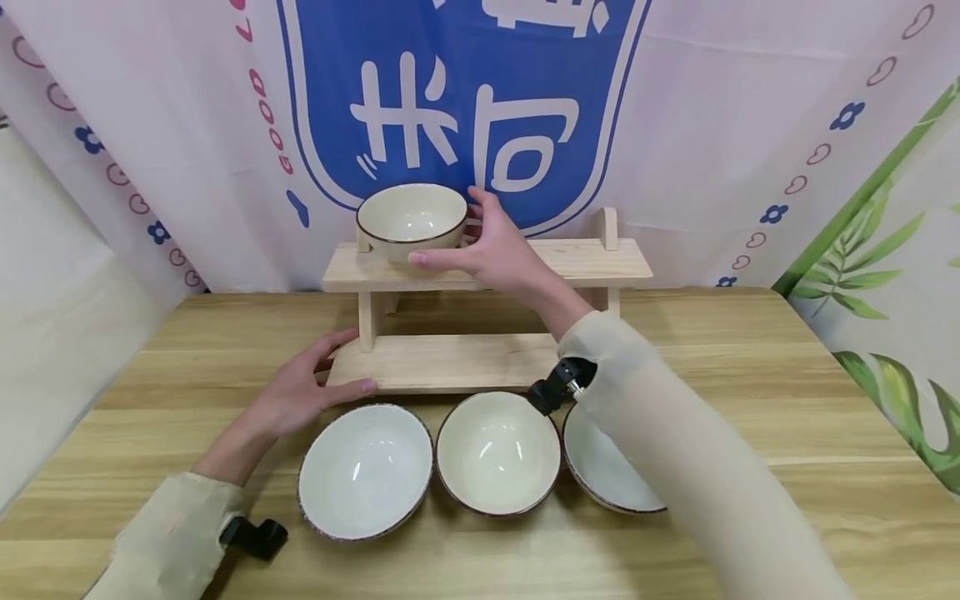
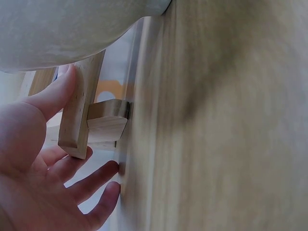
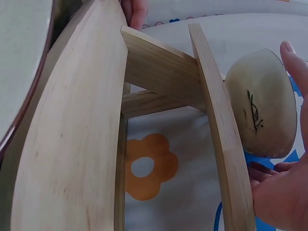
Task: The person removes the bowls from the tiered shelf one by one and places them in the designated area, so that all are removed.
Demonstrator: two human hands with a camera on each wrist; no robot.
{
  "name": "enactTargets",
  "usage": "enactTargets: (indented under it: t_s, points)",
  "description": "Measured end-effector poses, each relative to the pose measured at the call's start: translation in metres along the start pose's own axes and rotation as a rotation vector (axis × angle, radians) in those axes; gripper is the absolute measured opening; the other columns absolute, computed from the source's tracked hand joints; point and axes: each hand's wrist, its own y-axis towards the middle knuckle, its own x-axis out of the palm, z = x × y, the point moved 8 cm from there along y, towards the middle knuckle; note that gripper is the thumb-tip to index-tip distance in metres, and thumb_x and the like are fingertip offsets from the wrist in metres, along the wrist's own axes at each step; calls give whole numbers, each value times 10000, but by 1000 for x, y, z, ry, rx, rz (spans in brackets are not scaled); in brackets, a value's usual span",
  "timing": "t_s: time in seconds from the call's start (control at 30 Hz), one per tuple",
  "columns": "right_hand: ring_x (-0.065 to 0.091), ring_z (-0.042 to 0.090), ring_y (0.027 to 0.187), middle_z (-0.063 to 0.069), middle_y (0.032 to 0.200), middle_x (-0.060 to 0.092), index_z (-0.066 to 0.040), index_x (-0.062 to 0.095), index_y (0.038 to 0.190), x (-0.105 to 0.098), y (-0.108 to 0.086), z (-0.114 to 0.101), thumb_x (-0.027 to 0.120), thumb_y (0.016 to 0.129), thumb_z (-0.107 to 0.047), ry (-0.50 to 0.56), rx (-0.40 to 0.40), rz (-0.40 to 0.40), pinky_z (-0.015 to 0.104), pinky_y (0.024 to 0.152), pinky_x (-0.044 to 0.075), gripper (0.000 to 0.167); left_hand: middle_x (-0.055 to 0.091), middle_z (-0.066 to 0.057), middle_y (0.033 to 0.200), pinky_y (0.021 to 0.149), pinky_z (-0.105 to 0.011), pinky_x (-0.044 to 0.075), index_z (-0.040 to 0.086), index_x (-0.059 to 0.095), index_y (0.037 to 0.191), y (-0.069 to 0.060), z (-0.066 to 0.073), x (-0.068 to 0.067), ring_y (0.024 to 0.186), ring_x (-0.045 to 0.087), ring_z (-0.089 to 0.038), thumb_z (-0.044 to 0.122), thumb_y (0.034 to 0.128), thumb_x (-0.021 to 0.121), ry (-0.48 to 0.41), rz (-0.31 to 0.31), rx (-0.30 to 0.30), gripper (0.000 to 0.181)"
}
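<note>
A cream bowl [image 1: 411, 213] with a dark rim sits at the left end of the upper board of a two-tier wooden stand [image 1: 450, 364]. My right hand [image 1: 501, 252] holds this bowl from its right side, thumb in front and fingers behind. In the right wrist view, dark brushed marks show on the side of the same bowl [image 3: 264, 106]. At the stand's lower left corner, my left hand [image 1: 294, 392] grips the lower board, its thumb along the front edge. The left wrist view shows thumb and fingers on either side of that board [image 2: 79, 108].
Three bowls line up before the stand: a wide whitish one [image 1: 366, 473], a cream one [image 1: 498, 454] and another whitish one [image 1: 603, 467] partly hidden by my right sleeve. All are on a wooden table [image 1: 750, 417]. A printed curtain [image 1: 705, 108] hangs close behind.
</note>
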Motion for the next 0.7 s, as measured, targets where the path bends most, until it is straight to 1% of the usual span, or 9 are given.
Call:
enactTargets:
  t_s: [0.17, 0.43, 0.7]
  points:
    - [427, 233, 1513, 115, 1683, 339, -161, 40, 1714, 5, 9, -1, 928, 811, -423, -6, 26, 17, 410, 1251, 411, 1293, 374, -259, 1672, 1135, -663, 445, 219, 274, 1690, -1, 0, 0, 1500, 413, -504, 569, 928, 779, 1, 3, 4, 979]
    - [428, 238, 1487, 83, 1679, 343, -197, 38, 1714, 11, 20, -1, 960, 757, -459, -37, 67, 38, 428, 1292, 332, 1356, 373, -258, 1672, 1130, -664, 453, 209, 271, 1691, 1, 2, 0, 1495, 418, -505, 555, 932, 781, -6, 0, 8, 978]
    - [472, 253, 1410, 87, 1640, 366, -208, 41, 1711, 18, 25, -4, 995, 698, -469, -75, 91, 63, 430, 1243, 394, 1415, 380, -276, 1660, 1119, -653, 467, 186, 260, 1692, 2, 2, 0, 1482, 432, -509, 519, 940, 788, -20, -1, 12, 978]
